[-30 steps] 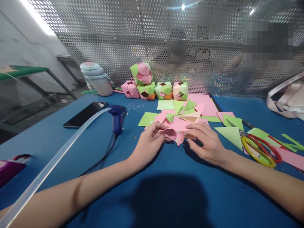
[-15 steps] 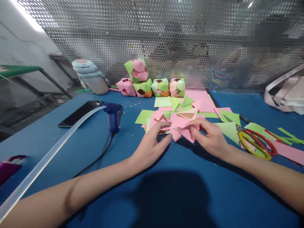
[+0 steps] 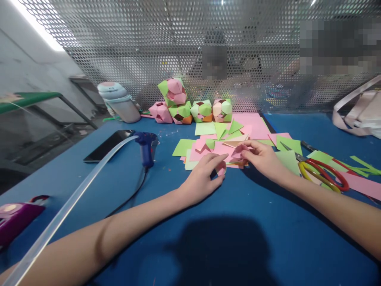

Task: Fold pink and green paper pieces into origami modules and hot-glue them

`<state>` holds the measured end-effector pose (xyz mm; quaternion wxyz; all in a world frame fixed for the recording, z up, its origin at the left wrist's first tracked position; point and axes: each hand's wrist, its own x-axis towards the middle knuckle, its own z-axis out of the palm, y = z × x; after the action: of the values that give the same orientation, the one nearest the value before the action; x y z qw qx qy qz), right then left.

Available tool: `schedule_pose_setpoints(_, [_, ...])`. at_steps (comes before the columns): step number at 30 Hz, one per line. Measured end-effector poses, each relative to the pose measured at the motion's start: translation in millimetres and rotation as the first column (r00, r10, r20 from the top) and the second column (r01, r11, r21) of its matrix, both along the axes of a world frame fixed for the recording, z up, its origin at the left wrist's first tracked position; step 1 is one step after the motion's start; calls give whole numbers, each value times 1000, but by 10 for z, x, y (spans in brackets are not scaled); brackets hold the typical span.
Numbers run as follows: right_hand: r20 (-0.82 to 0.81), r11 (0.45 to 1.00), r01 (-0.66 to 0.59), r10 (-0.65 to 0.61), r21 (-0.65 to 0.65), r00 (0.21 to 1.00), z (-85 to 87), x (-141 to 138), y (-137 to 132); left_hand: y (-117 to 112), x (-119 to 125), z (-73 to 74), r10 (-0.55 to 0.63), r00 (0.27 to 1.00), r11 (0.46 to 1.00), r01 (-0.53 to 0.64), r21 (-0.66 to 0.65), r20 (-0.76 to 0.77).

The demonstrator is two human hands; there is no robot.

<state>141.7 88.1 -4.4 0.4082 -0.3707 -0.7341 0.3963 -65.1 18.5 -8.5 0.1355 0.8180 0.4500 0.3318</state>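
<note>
My right hand (image 3: 260, 159) pinches a folded piece of pink paper (image 3: 238, 153) between thumb and fingertips, above the front of the paper pile. To its left, my left hand (image 3: 202, 178) rests near the table surface with thumb and fingers apart. A small folded pink paper piece (image 3: 221, 168) shows in the gap between them; whether the fingers touch it I cannot tell. Just beyond both hands lie loose pink and green sheets (image 3: 183, 147), overlapping, some folded into triangles.
Folded paper balls (image 3: 204, 111) stand along the perforated metal screen (image 3: 184, 47). On the left are a blue glue gun (image 3: 146, 151) with a long clear glue stick, a phone (image 3: 105, 147), a bottle (image 3: 122, 104) and a purple object (image 3: 19, 222). Scissors (image 3: 323, 172) lie on the right.
The pink paper in my right hand has been lifted slightly and tilted. My left hand has shifted right, so its fingers now reach around the small pink piece. The view has moved slightly.
</note>
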Motion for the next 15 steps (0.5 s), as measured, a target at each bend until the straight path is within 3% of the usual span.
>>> schedule_pose_setpoints(3, [134, 954, -93, 57, 285, 989, 1, 48, -71, -44, -28, 42, -6, 999, 1000, 5, 19, 43])
schedule_pose_setpoints(5, [278, 842, -269, 149, 467, 949, -21, 98, -103, -89, -58, 61, 15, 999, 1000, -14, -16, 34])
schedule_pose_setpoints(8, [445, 707, -474, 246, 525, 861, -64, 165, -126, -162, -117, 79, 44, 999, 995, -42, -92, 10])
schedule_pose_setpoints(11, [473, 694, -490, 240, 528, 848, -85, 194, -127, -206, -178, 93, 91, 995, 991, -88, -106, 28])
schedule_pose_setpoints(15, [467, 732, -402, 129, 551, 875, -85, 178, -137, -212, -233, 94, 135, 990, 987, -131, -92, 48])
